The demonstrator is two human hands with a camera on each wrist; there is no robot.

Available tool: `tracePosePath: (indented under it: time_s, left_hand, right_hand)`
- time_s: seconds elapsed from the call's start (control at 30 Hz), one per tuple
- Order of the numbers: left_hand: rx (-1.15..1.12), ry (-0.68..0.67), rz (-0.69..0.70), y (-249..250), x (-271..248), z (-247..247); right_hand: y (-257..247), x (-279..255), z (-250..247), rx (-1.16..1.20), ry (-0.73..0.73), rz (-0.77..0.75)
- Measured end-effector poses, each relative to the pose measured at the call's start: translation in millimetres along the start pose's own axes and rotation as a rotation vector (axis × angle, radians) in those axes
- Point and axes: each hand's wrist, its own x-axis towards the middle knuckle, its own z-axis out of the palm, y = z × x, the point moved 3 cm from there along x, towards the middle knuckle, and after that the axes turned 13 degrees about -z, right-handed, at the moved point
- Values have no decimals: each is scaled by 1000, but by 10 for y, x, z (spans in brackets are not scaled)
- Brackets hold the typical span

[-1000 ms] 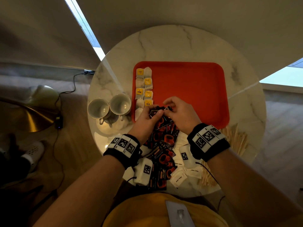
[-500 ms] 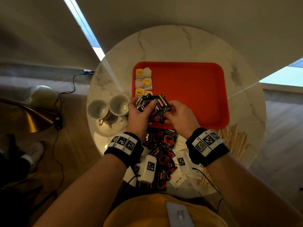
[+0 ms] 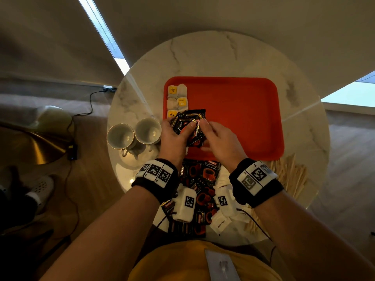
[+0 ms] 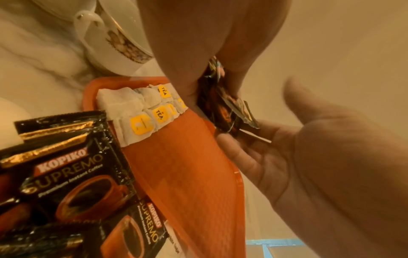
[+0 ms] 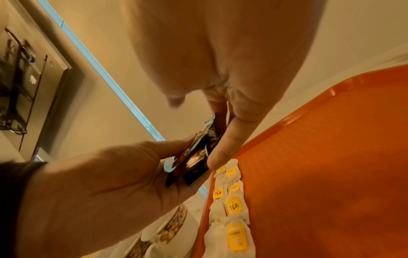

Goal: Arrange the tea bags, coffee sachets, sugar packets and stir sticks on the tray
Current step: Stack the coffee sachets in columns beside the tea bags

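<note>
Since one second ago both hands have lifted a small bundle of coffee sachets (image 3: 189, 128) from the pile and brought it over the near left part of the tray (image 3: 243, 110). The left hand (image 3: 172, 138) grips the bundle, thumb on top and fingers curled below; the right hand (image 3: 219, 142) pinches its right edge between thumb and fingers. How many sachets are in the bundle I cannot tell; at least three edges show in the head view. On the tray, along its left side, tea bags (image 3: 177, 100) lie in two columns; about eight show in the left wrist view, with yellow tags. More coffee sachets (image 3: 200, 187) lie in a loose pile on the worktop (image 3: 223, 53) just before the tray, too overlapped to count. White sugar packets (image 3: 221, 223) lie near the front edge, at least two. Many wooden stir sticks (image 3: 290, 175) lie in a heap at the right, beside the tray corner. Two white cups (image 3: 134, 136) stand on saucers left of the tray, touching each other. This worktop is round, of white marble look. Below it there is wooden floor, a black cable (image 3: 81, 118) and a brass coloured lamp shade (image 3: 30, 147) at the left.
</note>
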Motion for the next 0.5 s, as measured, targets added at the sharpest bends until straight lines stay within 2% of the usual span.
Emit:
tracePosePath:
  time_s: [0.13, 0.3, 0.5]
  left_hand:
    - [-25, -44, -37, -4, -19, 67]
    - [-72, -24, -130, -29, 17, 66]
    - [-79, 97, -120, 11, 154, -45]
  right_hand:
    - [110, 118, -92, -143, 76, -77]
    - [133, 168, -173, 37, 89, 10]
    - [132, 311, -297, 132, 138, 77]
